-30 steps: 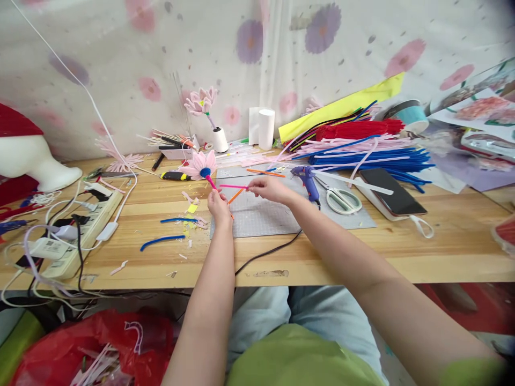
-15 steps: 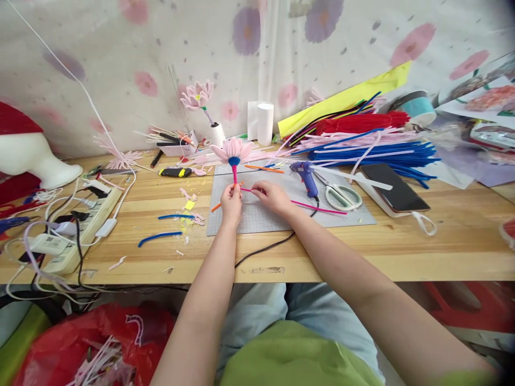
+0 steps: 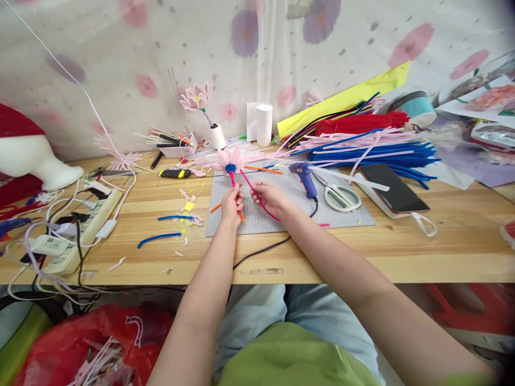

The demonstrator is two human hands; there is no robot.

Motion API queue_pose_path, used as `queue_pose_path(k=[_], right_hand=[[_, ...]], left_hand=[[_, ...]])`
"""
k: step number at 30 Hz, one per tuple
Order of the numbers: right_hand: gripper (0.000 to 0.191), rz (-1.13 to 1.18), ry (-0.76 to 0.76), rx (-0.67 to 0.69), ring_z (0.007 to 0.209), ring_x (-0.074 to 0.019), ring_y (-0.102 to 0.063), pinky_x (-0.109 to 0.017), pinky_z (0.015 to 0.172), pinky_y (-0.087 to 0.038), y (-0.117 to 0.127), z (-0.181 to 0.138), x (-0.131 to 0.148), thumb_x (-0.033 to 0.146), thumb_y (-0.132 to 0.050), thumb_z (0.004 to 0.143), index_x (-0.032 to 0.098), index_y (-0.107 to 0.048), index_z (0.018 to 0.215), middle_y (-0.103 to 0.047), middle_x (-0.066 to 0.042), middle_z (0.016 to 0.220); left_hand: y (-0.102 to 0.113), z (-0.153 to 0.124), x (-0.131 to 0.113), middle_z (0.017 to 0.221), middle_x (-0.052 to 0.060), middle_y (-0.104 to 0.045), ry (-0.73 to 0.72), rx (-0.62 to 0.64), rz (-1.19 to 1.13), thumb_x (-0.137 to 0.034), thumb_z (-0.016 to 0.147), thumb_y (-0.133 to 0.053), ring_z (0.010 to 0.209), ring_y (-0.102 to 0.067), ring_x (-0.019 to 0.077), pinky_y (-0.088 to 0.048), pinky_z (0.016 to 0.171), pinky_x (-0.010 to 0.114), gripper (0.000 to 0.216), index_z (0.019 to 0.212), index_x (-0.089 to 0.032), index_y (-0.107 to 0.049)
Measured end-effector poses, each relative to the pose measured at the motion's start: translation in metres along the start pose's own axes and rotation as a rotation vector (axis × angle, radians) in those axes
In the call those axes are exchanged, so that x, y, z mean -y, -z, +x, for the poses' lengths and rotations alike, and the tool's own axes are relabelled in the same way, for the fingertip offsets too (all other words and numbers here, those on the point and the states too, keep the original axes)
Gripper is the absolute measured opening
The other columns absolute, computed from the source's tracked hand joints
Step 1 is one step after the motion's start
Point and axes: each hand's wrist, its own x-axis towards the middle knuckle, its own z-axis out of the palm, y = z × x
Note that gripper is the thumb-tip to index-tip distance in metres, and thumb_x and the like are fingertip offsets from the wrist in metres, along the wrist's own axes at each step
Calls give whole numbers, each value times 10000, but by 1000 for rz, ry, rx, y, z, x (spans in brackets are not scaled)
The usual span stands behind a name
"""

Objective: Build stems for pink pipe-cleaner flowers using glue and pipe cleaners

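My left hand is closed round the stem of a pink pipe-cleaner flower, which has a blue base under its petals and a magenta-wrapped upper stem. An orange stem end pokes out below that hand. Just to the right, my right hand pinches a magenta pipe cleaner; its tip points up toward the flower, apart from the stem, and its tail passes under my wrist. Both hands are over the grey cutting mat. Another orange piece lies on the mat left of my left hand.
A purple glue gun, scissors and a phone lie to the right. Behind them are bundles of blue pipe cleaners and red ones. A finished-looking flower stands at the back; a power strip lies left.
My right hand has turned and drawn slightly back, raising the magenta pipe cleaner's tip away from the stem. The flower has dipped lower and tilted left in my left hand.
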Motion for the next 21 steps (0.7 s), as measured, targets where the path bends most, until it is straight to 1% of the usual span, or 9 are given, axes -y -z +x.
queue_pose_path(k=[3, 6, 8, 10, 12, 15, 16, 19, 21], right_hand=[[113, 37, -125, 8, 444, -50, -449, -158, 433, -333, -8, 1, -7, 70, -467, 739, 165, -425, 694, -516, 31, 535], [125, -8, -92, 24, 442, -54, -467, -160, 443, -360, -11, 3, -16, 63, -477, 737, 168, -420, 699, -539, 30, 529], [116, -49, -53, 102, 497, -62, -513, -174, 498, -406, -10, 2, -16, 83, -504, 731, 167, -430, 704, -571, 21, 567], [92, -158, -17, 199, 577, -72, -552, -196, 563, -438, -4, -1, -7, 115, -547, 718, 162, -472, 743, -604, 12, 643], [153, -349, 24, 264, 648, -82, -566, -215, 602, -454, 10, -9, 11, 166, -608, 691, 167, -531, 823, -621, 11, 724], [186, -663, 35, 289, 702, -113, -572, -241, 615, -462, 44, -26, 48, 269, -662, 653, 151, -604, 785, -631, -25, 763], [193, -762, -8, 271, 671, -121, -572, -247, 596, -458, 57, -32, 59, 313, -659, 655, 140, -615, 726, -628, -41, 713], [305, -1061, -172, 104, 540, -122, -537, -270, 522, -418, 95, -45, 81, 429, -613, 688, 143, -590, 583, -585, -66, 580], [353, -1284, -177, -111, 474, -112, -476, -292, 503, -375, 114, -46, 84, 474, -590, 698, 162, -540, 540, -546, -58, 527]], left_hand=[[0, 1, 0, 538, -44, -446, -45, 7, 15, -344, 661, -657, 372, -315, -4, -138, 304, 127, 247, 767, -131, -588], [-1, 2, 1, 479, -69, -381, -47, -7, 60, -351, 669, -653, 353, -306, 6, -148, 306, 130, 241, 776, -148, -581], [-1, 3, 1, 456, -78, -358, -21, -18, 71, -339, 679, -648, 335, -284, 7, -147, 304, 135, 217, 761, -155, -568], [-1, 3, -1, 504, -62, -428, -14, -11, 33, -304, 686, -644, 345, -301, 3, -143, 300, 132, 184, 737, -156, -548], [2, 4, -6, 580, -41, -492, 1, 4, -25, -267, 696, -632, 358, -308, -5, -132, 292, 130, 151, 724, -152, -538], [9, 5, -19, 547, -48, -447, 82, 19, -111, -232, 731, -590, 344, -235, -3, -116, 277, 137, 98, 707, -149, -544], [13, 6, -24, 515, -54, -409, 114, 31, -136, -224, 744, -574, 341, -208, 2, -119, 276, 139, 93, 696, -149, -546], [21, 8, -36, 470, -56, -337, 146, 85, -171, -201, 768, -539, 350, -189, 18, -133, 278, 136, 100, 686, -148, -558], [22, 10, -38, 469, -53, -336, 184, 99, -116, -202, 760, -543, 352, -185, 19, -124, 277, 138, 108, 673, -140, -563]])
